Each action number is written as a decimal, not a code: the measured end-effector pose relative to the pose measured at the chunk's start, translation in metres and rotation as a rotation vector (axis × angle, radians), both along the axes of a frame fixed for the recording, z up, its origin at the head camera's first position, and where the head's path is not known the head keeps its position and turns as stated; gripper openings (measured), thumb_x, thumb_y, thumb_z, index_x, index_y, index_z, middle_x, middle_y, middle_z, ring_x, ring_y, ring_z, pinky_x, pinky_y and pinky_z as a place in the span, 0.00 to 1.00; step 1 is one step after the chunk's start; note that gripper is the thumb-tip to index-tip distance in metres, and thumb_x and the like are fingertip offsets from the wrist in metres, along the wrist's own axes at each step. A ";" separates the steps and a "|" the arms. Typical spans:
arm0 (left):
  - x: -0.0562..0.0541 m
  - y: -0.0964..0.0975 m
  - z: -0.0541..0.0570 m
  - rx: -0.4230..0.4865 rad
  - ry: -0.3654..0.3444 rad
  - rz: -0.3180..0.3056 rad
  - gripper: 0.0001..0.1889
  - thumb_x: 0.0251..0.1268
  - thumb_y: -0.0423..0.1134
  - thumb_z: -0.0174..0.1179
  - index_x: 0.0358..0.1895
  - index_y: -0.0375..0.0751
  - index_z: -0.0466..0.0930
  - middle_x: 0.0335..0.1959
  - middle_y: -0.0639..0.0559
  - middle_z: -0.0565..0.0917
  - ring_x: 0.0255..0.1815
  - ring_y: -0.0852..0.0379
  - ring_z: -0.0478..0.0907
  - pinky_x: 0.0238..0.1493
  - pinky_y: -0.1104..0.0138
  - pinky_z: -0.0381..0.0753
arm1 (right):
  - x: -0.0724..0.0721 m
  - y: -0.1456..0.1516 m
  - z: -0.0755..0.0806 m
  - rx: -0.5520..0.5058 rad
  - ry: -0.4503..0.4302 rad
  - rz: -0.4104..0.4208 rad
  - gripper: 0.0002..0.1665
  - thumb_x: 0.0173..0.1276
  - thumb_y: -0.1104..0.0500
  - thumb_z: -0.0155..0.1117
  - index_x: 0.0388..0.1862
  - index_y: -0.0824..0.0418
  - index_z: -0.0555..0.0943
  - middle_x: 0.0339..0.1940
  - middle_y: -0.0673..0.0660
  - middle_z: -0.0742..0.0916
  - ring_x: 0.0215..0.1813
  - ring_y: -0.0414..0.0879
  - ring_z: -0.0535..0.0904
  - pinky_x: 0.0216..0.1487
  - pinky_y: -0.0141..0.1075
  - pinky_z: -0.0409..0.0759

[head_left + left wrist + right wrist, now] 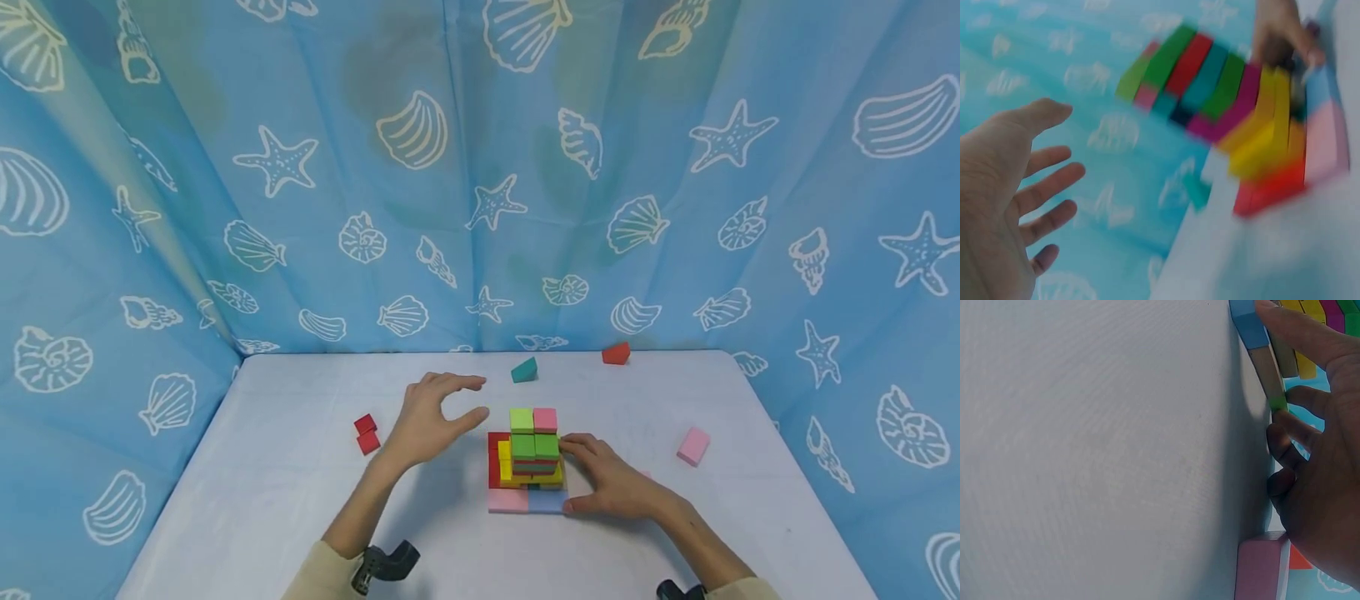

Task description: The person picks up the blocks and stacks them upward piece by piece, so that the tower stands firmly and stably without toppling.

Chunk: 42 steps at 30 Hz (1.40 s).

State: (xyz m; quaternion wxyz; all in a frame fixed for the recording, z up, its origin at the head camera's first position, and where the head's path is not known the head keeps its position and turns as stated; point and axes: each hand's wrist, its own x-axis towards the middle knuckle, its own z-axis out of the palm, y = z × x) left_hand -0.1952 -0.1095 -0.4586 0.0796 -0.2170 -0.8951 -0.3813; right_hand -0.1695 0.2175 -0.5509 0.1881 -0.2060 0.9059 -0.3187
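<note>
A tower of colourful wooden blocks (535,447) rises from a flat base of red, pink and blue blocks on the table. Two blocks, light green and pink, sit side by side on top. To its left my left hand (429,423) hovers with fingers spread and thumb apart, holding nothing; the left wrist view shows the empty palm. On the tower's right side rests my right hand (615,481). Its thumb touches the blue base block (1251,325), and its fingers lie along the base's edge, lightly bent. The tower is blurred in the left wrist view.
Two red blocks (367,435) lie to the left on the white table (285,467). A teal block (524,370) and an orange-red block (617,354) lie near the back edge. Right of the tower is a pink block (693,447). A blue shell-patterned curtain (465,183) hangs behind.
</note>
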 end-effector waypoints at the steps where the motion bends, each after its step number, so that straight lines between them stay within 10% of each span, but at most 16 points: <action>1: -0.001 -0.010 -0.002 0.005 -0.001 0.021 0.23 0.64 0.54 0.67 0.61 0.56 0.82 0.56 0.61 0.84 0.60 0.56 0.74 0.62 0.45 0.66 | 0.000 0.000 0.000 0.002 0.002 0.001 0.56 0.53 0.35 0.77 0.77 0.51 0.65 0.78 0.55 0.64 0.78 0.58 0.58 0.71 0.64 0.62; 9: -0.005 -0.096 -0.035 -0.040 -0.020 0.209 0.18 0.68 0.45 0.66 0.59 0.47 0.84 0.54 0.50 0.86 0.53 0.47 0.79 0.53 0.47 0.73 | 0.000 0.001 -0.001 -0.019 0.015 0.015 0.55 0.55 0.36 0.76 0.77 0.51 0.65 0.78 0.55 0.64 0.77 0.58 0.58 0.72 0.64 0.61; 17: 0.000 -0.152 -0.058 -0.174 -0.252 0.312 0.24 0.66 0.27 0.56 0.64 0.45 0.79 0.63 0.40 0.79 0.62 0.37 0.73 0.59 0.37 0.73 | 0.000 0.005 -0.003 -0.004 0.031 0.028 0.55 0.55 0.34 0.75 0.77 0.51 0.64 0.77 0.55 0.64 0.77 0.59 0.58 0.71 0.63 0.62; 24: -0.002 -0.156 -0.079 -0.273 -0.225 0.193 0.31 0.58 0.21 0.61 0.66 0.48 0.78 0.62 0.40 0.78 0.63 0.36 0.71 0.59 0.39 0.73 | 0.000 0.005 -0.004 -0.004 0.032 0.026 0.55 0.54 0.34 0.75 0.77 0.50 0.64 0.78 0.55 0.64 0.78 0.59 0.58 0.71 0.64 0.62; 42: -0.008 -0.150 -0.086 -0.329 -0.107 0.352 0.23 0.58 0.35 0.73 0.58 0.45 0.81 0.55 0.41 0.80 0.56 0.40 0.79 0.54 0.45 0.80 | 0.001 0.003 -0.001 -0.014 0.022 0.022 0.55 0.56 0.35 0.75 0.77 0.52 0.64 0.78 0.57 0.64 0.78 0.60 0.58 0.72 0.64 0.61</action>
